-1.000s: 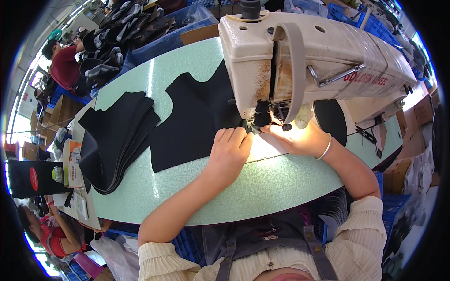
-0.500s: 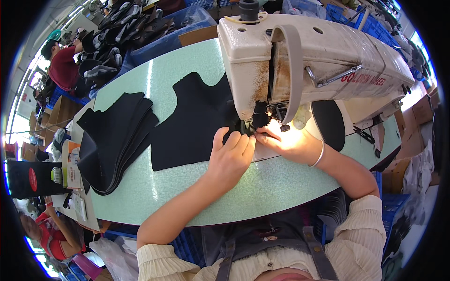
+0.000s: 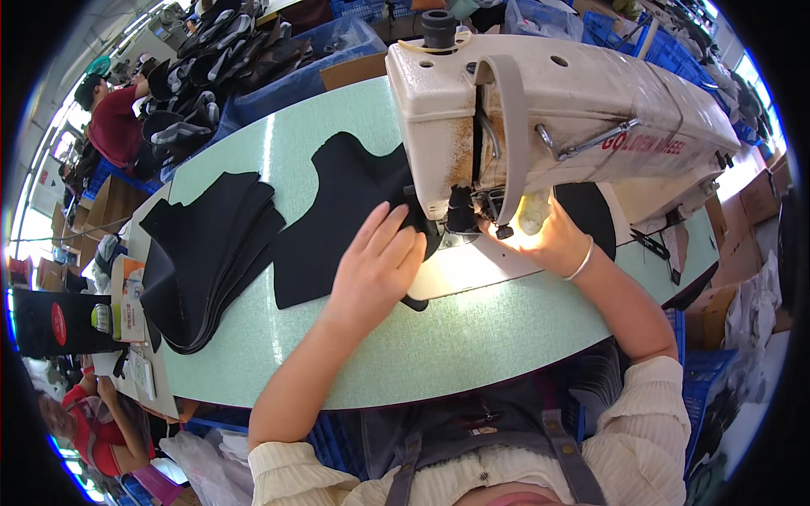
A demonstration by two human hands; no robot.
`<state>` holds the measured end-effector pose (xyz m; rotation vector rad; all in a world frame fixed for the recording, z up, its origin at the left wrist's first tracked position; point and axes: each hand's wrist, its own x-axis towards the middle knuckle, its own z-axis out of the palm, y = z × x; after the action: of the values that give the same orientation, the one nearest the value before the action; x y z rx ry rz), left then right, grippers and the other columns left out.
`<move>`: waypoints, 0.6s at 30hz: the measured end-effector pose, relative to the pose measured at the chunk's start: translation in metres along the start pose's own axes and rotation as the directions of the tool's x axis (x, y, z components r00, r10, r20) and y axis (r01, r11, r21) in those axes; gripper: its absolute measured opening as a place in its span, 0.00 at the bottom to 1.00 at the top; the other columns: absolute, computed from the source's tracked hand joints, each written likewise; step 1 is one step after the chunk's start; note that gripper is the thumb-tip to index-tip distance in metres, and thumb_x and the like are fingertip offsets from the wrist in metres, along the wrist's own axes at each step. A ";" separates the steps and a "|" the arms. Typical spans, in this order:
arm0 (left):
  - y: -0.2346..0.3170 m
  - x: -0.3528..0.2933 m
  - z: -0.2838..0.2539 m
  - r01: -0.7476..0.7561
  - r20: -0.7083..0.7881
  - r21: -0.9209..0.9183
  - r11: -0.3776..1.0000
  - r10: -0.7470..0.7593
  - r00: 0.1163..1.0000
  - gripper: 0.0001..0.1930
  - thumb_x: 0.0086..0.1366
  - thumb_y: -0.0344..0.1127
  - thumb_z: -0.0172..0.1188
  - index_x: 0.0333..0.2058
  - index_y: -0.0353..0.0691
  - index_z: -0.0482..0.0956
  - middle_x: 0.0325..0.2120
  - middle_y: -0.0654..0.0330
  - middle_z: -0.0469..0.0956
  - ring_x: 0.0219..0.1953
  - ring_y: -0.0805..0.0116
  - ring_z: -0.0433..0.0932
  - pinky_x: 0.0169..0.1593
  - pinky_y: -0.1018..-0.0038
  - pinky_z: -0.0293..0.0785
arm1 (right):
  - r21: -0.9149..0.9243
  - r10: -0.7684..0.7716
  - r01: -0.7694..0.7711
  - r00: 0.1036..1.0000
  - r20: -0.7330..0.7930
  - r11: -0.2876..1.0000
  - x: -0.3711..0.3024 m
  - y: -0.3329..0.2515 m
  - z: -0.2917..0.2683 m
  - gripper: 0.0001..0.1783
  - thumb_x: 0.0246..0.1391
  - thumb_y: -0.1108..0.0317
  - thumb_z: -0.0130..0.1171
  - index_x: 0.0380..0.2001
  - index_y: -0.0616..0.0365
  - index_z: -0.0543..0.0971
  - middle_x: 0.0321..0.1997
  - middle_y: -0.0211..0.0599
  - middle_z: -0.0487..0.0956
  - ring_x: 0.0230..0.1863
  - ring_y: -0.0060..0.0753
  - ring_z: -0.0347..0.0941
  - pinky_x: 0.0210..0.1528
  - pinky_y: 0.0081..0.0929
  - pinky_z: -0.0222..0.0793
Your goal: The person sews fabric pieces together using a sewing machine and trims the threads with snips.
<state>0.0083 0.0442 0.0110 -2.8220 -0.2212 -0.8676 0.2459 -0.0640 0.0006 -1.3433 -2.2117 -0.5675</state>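
Observation:
A white sewing machine (image 3: 582, 105) stands on a pale green table (image 3: 337, 371), its lamp glaring beside the needle. A flat black fabric piece (image 3: 337, 215) with curved edges lies left of the needle. My left hand (image 3: 377, 263) rests on its right part, fingers stretched out and holding nothing. Beside the needle and lamp is my right hand (image 3: 555, 240); glare and machine parts hide some of its fingertips. Under the machine arm, another black piece (image 3: 588, 215) shows behind that hand. A fanned stack of black pieces (image 3: 211, 261) lies at the left.
Black-handled snips (image 3: 654, 244) lie at the table's right. A carton (image 3: 131, 308) and a black box (image 3: 63, 323) stand at the left edge. Blue crates (image 3: 700, 379) and a plastic bag (image 3: 202, 460) are below. Two people (image 3: 118, 122) are at the left, apart from my hands.
My hands have drawn apart: the left moved left from the needle and spread its fingers, the right moved right and up toward the lamp. The pale plate below the needle is more exposed.

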 end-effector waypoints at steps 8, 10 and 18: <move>0.007 -0.002 -0.006 -0.093 0.212 -0.117 0.989 0.117 0.970 0.10 0.51 0.27 0.58 0.35 0.37 0.80 0.26 0.64 0.70 0.33 0.68 0.69 0.49 0.67 0.65 | 0.186 0.057 -0.091 0.982 0.180 0.978 -0.003 0.000 0.003 0.10 0.51 0.65 0.64 0.37 0.56 0.79 0.40 0.35 0.79 0.44 0.38 0.75 0.44 0.34 0.70; 0.011 -0.004 -0.004 -0.084 0.208 -0.115 0.990 0.107 0.972 0.11 0.51 0.27 0.59 0.35 0.37 0.80 0.26 0.65 0.70 0.33 0.68 0.69 0.49 0.67 0.65 | 0.177 0.032 -0.067 0.981 0.192 0.982 -0.005 -0.003 0.005 0.09 0.52 0.67 0.62 0.36 0.56 0.80 0.40 0.35 0.79 0.43 0.39 0.75 0.43 0.34 0.71; 0.037 -0.006 0.007 -0.046 0.187 0.097 0.994 0.027 0.982 0.16 0.51 0.29 0.57 0.40 0.30 0.79 0.31 0.61 0.70 0.34 0.67 0.68 0.49 0.67 0.65 | 0.102 0.021 -0.042 0.978 0.206 0.994 -0.008 -0.028 0.010 0.18 0.48 0.73 0.55 0.45 0.57 0.79 0.41 0.34 0.76 0.42 0.37 0.76 0.41 0.29 0.74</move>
<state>0.0140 0.0093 -0.0031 -2.8020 -0.2307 -0.5679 0.2220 -0.0753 -0.0150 -1.4346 -2.3422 -0.3068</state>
